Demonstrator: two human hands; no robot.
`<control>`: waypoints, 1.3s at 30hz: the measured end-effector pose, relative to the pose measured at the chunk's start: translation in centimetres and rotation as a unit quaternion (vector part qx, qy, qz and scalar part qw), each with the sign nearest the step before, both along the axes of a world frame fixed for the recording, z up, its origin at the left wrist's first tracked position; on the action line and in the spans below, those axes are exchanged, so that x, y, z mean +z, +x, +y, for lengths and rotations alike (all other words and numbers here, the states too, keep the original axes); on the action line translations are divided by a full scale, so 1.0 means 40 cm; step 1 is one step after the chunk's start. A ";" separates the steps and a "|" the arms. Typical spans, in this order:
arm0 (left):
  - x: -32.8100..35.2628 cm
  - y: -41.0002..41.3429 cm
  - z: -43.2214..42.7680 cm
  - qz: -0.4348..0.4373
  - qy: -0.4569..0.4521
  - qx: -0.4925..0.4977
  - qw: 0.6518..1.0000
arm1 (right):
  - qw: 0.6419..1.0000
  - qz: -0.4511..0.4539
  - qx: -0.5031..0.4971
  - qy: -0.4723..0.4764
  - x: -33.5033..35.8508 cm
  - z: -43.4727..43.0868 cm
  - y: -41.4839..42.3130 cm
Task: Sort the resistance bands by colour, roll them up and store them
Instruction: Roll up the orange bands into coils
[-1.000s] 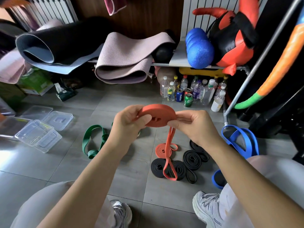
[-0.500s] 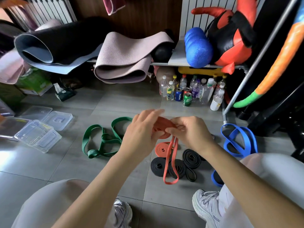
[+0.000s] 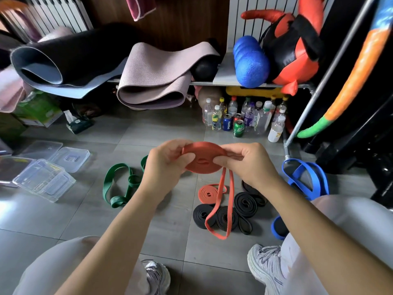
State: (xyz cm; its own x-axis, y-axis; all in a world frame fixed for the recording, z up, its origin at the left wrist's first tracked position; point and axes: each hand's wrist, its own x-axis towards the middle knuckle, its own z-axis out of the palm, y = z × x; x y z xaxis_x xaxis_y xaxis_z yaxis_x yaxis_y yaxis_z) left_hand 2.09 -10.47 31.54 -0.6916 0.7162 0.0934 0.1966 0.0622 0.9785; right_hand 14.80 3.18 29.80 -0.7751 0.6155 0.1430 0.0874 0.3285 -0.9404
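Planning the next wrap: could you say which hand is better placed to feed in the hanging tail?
Probably the right hand: the tail leaves the orange roll right beside it.

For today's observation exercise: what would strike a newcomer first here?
The orange coil, pinched mid-frame between left hand and right hand, its tail hanging loose. Black rolls lie on the floor below; a green band sprawls at left, a blue band at right.

Two orange bands are showing: one orange band point(image 3: 204, 150) in the grip of left hand point(image 3: 163, 169) and right hand point(image 3: 248, 165), one orange coil point(image 3: 207, 194) lying below it. At least three black coils point(image 3: 244, 202) are lying lower, two blue bands point(image 3: 321, 177) rightward.
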 end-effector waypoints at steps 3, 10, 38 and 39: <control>0.006 0.000 -0.002 -0.085 0.028 0.031 0.996 | 0.999 0.037 -0.007 -0.027 0.009 0.003 -0.002; 0.011 0.006 -0.009 -0.193 0.060 -0.008 0.979 | 0.996 0.061 0.006 -0.060 0.013 0.013 0.003; -0.015 -0.004 -0.010 0.240 -0.150 -0.025 0.959 | 0.999 -0.015 0.037 -0.022 -0.011 -0.004 0.003; -0.010 -0.013 -0.012 0.205 -0.124 -0.020 0.971 | 0.999 -0.008 0.035 -0.030 -0.008 0.000 0.005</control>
State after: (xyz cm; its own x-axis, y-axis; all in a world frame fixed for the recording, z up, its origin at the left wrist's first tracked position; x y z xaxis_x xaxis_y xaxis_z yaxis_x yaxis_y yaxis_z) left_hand 1.58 -10.94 31.14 -0.6036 0.7776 0.1759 0.5741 0.2708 0.7727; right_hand 15.00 3.19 29.50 -0.8184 0.5667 0.0950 0.0810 0.2775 -0.9573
